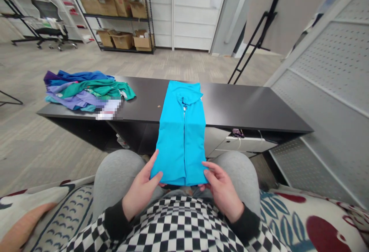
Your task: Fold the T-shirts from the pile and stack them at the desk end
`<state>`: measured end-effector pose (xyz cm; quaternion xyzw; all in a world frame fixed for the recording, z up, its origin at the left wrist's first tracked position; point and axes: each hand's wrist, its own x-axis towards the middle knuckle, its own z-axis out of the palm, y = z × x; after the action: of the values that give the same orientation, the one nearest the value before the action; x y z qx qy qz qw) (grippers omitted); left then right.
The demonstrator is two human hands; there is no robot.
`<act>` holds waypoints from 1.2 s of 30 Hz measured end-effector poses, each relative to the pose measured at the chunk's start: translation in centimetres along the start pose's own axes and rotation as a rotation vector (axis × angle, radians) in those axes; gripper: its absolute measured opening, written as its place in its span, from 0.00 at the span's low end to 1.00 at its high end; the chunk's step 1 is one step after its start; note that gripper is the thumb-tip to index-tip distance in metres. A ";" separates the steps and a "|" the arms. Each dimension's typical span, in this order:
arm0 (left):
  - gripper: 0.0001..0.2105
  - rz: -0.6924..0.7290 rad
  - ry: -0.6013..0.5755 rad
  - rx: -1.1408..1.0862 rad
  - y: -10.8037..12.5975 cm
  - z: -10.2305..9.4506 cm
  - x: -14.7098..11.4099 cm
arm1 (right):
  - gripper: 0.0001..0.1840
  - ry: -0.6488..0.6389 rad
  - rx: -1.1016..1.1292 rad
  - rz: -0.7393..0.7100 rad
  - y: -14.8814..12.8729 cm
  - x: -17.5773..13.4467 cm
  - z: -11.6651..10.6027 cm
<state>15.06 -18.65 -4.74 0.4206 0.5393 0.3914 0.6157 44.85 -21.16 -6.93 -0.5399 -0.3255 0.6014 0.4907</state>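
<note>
The turquoise garment (173,140), folded into a long panel with a lengthwise central line facing up, lies with its collar end on the dark tabletop (242,105) and its lower part extending past the near edge, between the person's knees (117,173). The left hand (143,184) grips the lower left corner between thumb and fingers; the right hand (223,190) grips the lower right corner, thumb on the upper surface. A pile of blue, green and lilac clothes (89,88) rests on the tabletop's left end, well apart from the garment.
</note>
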 end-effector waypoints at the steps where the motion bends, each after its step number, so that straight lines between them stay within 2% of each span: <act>1: 0.32 0.041 -0.028 0.090 0.6 -0.5 -0.1 | 0.29 -0.006 -0.016 -0.019 -0.4 0.0 -0.3; 3: 0.17 0.135 -0.078 0.288 2.2 -1.7 -0.3 | 0.24 -0.038 -0.069 -0.068 -1.6 0.1 -1.0; 4: 0.14 0.191 -0.115 0.383 3.2 -2.3 -0.3 | 0.22 -0.069 -0.118 -0.102 -2.4 0.2 -1.4; 5: 0.16 0.247 -0.169 0.468 4.3 -3.1 -0.3 | 0.21 -0.110 -0.179 -0.140 -3.4 0.3 -1.8; 8: 0.31 0.392 -0.370 0.682 7.7 -4.9 0.1 | 0.19 -0.240 -0.408 -0.287 -7.1 0.7 -2.8; 10: 0.34 0.470 -0.434 0.790 9.6 -5.6 1.1 | 0.20 -0.287 -0.578 -0.423 -9.4 1.3 -3.0; 12: 0.31 0.566 -0.387 0.862 10.9 -6.0 2.7 | 0.20 -0.271 -0.735 -0.573 -11.3 2.5 -2.9; 15: 0.23 0.730 -0.252 0.917 12.6 -6.1 5.7 | 0.16 -0.170 -0.852 -0.755 -13.5 4.8 -2.6; 19: 0.16 0.912 -0.211 0.948 16.6 -5.4 9.7 | 0.10 -0.058 -0.864 -0.864 -17.0 8.5 -1.6; 22: 0.10 1.003 -0.205 0.891 20.3 -4.5 13.0 | 0.09 -0.105 -0.810 -0.820 -20.3 11.9 -0.4; 24: 0.10 0.979 -0.224 0.759 22.0 -3.8 16.1 | 0.12 -0.156 -0.661 -0.744 -22.0 14.8 0.5; 26: 0.11 0.857 -0.247 0.552 22.7 -3.1 19.9 | 0.19 -0.210 -0.448 -0.607 -23.3 18.0 1.6; 28: 0.12 0.684 -0.257 0.293 22.6 -2.2 24.1 | 0.27 -0.299 -0.290 -0.405 -24.2 21.4 2.6; 31: 0.18 0.473 -0.309 -0.015 22.6 -0.6 30.1 | 0.33 -0.401 -0.209 -0.152 -25.3 26.4 3.9; 33: 0.20 0.399 -0.365 -0.064 23.1 0.3 33.6 | 0.34 -0.394 -0.178 -0.088 -26.2 29.7 4.5; 36: 0.21 0.376 -0.400 -0.009 24.4 0.8 38.5 | 0.31 -0.375 -0.069 -0.069 -27.3 34.7 5.1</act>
<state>19.48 25.60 5.33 0.5796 0.3177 0.4101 0.6284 48.63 20.58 7.84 -0.4235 -0.4500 0.6626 0.4232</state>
